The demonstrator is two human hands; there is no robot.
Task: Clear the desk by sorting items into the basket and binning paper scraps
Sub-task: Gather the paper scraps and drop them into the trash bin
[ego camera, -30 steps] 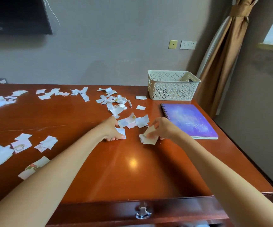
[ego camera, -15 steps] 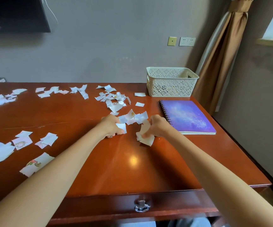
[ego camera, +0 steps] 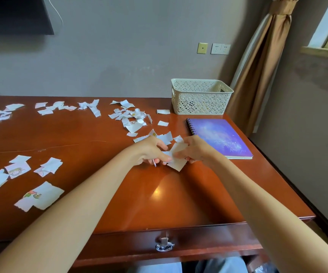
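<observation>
Both of your hands have drawn together since the earlier frame and lifted their paper off the surface. That brown wooden top carries everything, with loose paper scraps spread across its far and left areas. Your purple spiral notebook lies flat at the right, just in front of the white lattice basket, which stands at the far right edge. Your right hand has its grip clamped on a larger tan-white scrap, which hangs tilted just above the wood. Your left hand has its grip closed on a small white scrap, which touches the larger one. A few torn pieces lie just behind your knuckles. No bin is visible.
</observation>
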